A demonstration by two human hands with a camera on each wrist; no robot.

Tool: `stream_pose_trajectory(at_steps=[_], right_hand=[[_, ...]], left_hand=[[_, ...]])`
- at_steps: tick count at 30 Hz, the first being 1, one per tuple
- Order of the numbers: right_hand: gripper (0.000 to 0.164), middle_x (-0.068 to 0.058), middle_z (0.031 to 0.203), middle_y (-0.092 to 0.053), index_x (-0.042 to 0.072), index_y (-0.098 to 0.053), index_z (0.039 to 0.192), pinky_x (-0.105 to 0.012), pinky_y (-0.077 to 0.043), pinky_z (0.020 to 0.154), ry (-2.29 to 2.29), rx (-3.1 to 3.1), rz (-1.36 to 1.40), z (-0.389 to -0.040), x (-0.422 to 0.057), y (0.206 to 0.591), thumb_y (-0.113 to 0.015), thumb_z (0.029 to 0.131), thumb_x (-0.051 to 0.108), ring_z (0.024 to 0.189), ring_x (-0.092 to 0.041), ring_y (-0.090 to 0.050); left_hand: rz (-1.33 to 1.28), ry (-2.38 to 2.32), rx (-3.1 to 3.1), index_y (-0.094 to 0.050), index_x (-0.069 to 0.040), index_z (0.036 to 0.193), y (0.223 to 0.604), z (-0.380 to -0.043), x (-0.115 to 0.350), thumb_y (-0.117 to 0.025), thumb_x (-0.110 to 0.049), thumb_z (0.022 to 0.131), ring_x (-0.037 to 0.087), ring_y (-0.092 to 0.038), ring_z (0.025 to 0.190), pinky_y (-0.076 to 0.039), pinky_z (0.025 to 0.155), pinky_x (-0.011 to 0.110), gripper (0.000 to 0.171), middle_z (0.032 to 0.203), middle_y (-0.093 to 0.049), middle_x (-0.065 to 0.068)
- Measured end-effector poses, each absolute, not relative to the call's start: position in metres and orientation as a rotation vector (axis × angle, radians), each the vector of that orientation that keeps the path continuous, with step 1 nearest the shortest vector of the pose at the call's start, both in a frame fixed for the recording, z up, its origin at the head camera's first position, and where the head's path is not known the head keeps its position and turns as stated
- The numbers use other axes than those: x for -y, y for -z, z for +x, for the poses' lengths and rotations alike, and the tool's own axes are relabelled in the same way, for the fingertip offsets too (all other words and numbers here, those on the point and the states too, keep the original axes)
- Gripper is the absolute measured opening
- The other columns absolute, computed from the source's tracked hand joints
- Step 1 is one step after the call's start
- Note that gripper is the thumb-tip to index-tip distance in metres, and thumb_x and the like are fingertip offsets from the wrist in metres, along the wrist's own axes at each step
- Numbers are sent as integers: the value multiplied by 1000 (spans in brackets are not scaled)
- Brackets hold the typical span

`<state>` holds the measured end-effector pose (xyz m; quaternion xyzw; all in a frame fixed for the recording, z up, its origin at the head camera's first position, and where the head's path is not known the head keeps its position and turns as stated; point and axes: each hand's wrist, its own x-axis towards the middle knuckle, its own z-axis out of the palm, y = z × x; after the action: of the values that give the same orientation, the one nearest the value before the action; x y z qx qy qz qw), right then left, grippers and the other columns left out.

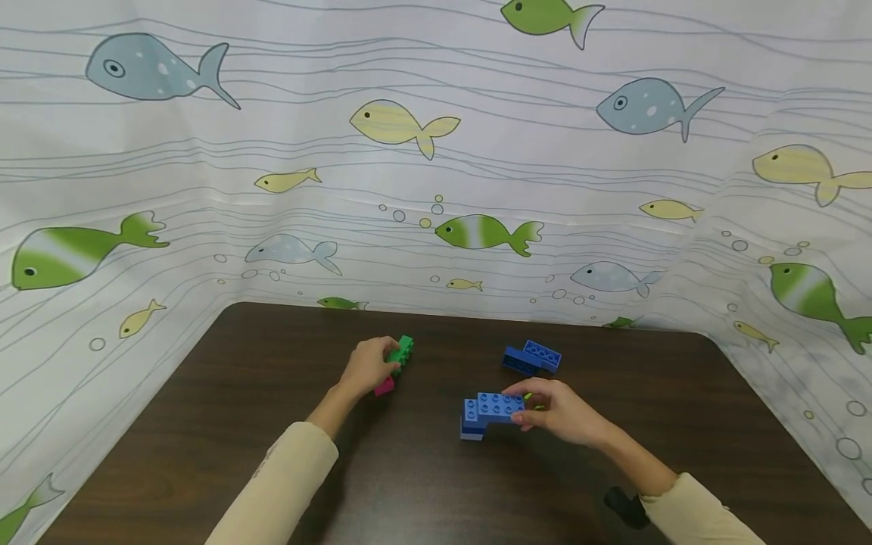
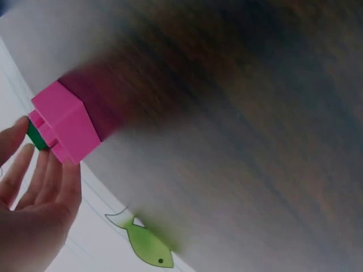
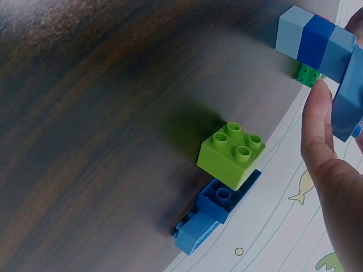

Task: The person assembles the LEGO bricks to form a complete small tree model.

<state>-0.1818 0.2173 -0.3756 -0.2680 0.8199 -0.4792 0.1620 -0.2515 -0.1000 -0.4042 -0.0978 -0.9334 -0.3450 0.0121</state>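
My left hand (image 1: 371,363) grips a green toy brick (image 1: 403,352) between thumb and fingers at the left of the table. Right below it is a pink brick (image 2: 68,122), whose studs face the green one in the left wrist view. With thumb and fingers, my right hand (image 1: 559,412) pinches the overhanging right end of a blue brick (image 1: 496,406). That brick tops a small stack with a dark blue brick (image 3: 315,39) and a light blue brick (image 3: 291,32) at its bottom. A lime green brick (image 3: 229,156) lies close by, mostly hidden behind the right hand in the head view.
Behind the right hand lie a dark blue brick (image 1: 521,361) and a blue brick (image 1: 543,355), one against the other. A black object (image 1: 625,507) is beside the right sleeve. Fish-printed sheeting (image 1: 409,265) stands around the dark wooden table (image 1: 422,492).
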Motion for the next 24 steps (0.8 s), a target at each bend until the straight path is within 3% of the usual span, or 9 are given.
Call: stream_pose_trajectory(at_steps=[11,17,24], right_hand=[[36,-17,108,-53,-3,-53,119,-39,-53,70,1348,-2349,-777,-183,-215,375,-62,86,7,76,-21,-62],[36,-17,109,-52,-3,-53,119,-40,-52,70,1346,-2354,-771,-183,-215,376,-63,86,7,76,-20,-62],[36,-16,106,-54,-3,-54,119,-40,-52,70,1350,-2346,-776,-183,-215,376,-63,86,8,76,-20,-63]], left_hand=[[-449,1342,2910,-62,1,106,404,-246,97,-65,-4,83,27,-59,95,-49,81,38,24,103,-64,13],[-468,1261,2929,-62,1,109,406,-246,99,-59,-4,87,33,-54,107,-42,89,47,22,110,-62,15],[-515,1284,2849,-59,-1,114,420,-248,101,-66,-23,85,32,-53,107,-41,89,47,38,112,-60,15]])
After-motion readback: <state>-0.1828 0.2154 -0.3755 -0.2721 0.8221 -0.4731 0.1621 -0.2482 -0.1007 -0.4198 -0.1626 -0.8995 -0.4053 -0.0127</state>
